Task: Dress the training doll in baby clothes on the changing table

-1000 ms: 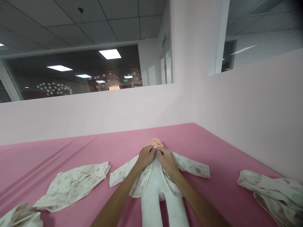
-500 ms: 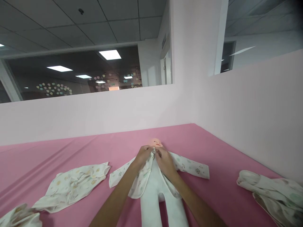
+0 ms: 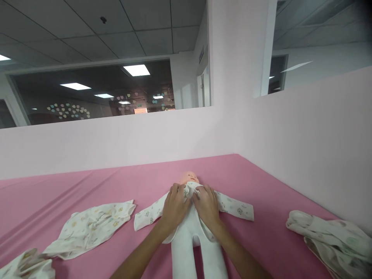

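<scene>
A baby doll (image 3: 190, 177) lies on its back on a pink sheet (image 3: 145, 176), its head away from me. It wears a white garment covering its body and legs, under a long-sleeved printed baby jacket (image 3: 236, 207) with the sleeves spread out. My left hand (image 3: 174, 207) is closed on the jacket's front at the left of the chest. On the other side, my right hand (image 3: 207, 205) also grips the jacket front, fingers curled near the collar. Cloth bunches up between the two hands below the doll's chin. My hands hide most of the jacket's front.
Left of the doll lies a printed baby garment (image 3: 93, 228), with another crumpled cloth (image 3: 27, 265) at the lower left corner. More folded baby clothes (image 3: 334, 236) lie at the right, near the wall. White walls (image 3: 116, 143) with windows border the pink surface.
Both hands have moved from the collar slightly down onto the chest and turned knuckles up. The jacket's neck cloth is now bunched, and more of the doll's head shows.
</scene>
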The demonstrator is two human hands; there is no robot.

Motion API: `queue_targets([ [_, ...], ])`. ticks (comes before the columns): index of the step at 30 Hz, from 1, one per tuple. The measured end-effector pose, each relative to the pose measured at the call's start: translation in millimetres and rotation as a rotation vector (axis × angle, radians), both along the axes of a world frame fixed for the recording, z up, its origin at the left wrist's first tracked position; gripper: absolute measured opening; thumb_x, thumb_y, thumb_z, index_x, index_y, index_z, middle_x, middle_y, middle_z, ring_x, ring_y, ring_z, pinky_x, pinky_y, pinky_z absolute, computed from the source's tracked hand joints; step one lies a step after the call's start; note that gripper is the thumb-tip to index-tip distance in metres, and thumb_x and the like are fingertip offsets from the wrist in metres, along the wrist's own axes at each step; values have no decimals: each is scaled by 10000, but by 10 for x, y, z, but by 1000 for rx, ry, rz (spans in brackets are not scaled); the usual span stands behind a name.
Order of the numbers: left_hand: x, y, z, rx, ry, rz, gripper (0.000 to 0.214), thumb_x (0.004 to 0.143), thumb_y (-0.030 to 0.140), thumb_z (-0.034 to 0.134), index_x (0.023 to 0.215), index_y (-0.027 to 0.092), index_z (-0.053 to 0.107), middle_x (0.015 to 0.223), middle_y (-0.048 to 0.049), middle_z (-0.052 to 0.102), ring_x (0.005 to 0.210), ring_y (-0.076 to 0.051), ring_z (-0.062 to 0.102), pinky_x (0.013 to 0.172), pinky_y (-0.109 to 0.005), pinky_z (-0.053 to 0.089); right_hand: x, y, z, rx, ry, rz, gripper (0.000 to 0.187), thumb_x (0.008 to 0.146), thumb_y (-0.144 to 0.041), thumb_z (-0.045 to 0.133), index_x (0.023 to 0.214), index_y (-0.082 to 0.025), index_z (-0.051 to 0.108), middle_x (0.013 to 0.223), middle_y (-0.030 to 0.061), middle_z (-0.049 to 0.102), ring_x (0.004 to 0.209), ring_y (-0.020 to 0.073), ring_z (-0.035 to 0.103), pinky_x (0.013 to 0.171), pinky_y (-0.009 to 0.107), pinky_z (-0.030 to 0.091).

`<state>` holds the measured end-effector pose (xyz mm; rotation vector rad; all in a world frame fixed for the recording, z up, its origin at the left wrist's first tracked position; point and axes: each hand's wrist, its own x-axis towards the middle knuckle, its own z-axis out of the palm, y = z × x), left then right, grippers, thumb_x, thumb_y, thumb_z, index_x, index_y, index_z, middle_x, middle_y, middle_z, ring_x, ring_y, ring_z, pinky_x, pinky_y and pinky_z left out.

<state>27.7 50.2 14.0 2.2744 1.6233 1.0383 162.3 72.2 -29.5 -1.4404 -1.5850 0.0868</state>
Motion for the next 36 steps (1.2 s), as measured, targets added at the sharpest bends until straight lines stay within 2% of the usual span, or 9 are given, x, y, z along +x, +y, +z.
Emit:
queue_targets([
  [2,-18,-114,-50,57,164,54,192,869,230,420,986,203,570,1052,-74,563,981,-230,511,842,-354,392,-3,-79,1,11,-50,-15,174,810,-193,468,770,-212,636,858,84,625,863,254,523,773,362,351],
  [5,-45,-153,-99,8,201,98,208,908,227,343,816,208,528,934,-52,584,860,-206,542,730,-317,389,-17,-138,7,-6,-44,11,155,796,-183,479,711,-215,604,821,69,629,818,236,522,731,341,342],
  [8,-48,-115,-108,-20,230,132,231,907,211,334,724,209,474,869,-42,592,760,-189,542,636,-294,342,-15,-141,16,-31,4,24,168,778,-158,459,676,-217,579,796,55,627,774,223,522,691,330,337],
  [14,-8,-34,-72,5,346,194,240,901,168,331,721,207,485,807,-45,607,658,-179,533,560,-293,236,29,-140,77,9,254,177,210,816,-229,435,718,-220,621,805,47,668,752,214,569,668,308,395],
  [19,-30,94,-6,-8,362,113,230,879,165,383,666,209,459,720,-21,602,648,-177,543,553,-280,228,35,-162,144,-29,491,212,235,822,-327,478,816,-214,683,831,42,704,747,219,600,655,293,425],
  [25,-89,183,-14,48,382,13,278,928,204,329,676,212,447,728,-14,605,648,-173,537,576,-285,243,25,-176,184,-37,549,248,219,819,-310,462,786,-210,654,778,13,680,741,195,591,688,272,415],
  [32,-50,115,-66,31,348,49,222,927,241,323,793,212,498,867,-49,643,750,-211,579,610,-296,279,16,-194,177,-66,550,277,226,822,-315,456,784,-195,644,749,15,657,720,189,568,662,266,403],
  [36,-44,109,-32,-21,292,85,149,852,200,387,722,214,460,814,-32,623,724,-203,554,588,-290,257,19,-185,171,-80,554,281,222,820,-309,462,830,-195,652,792,20,668,748,194,580,687,271,409],
])
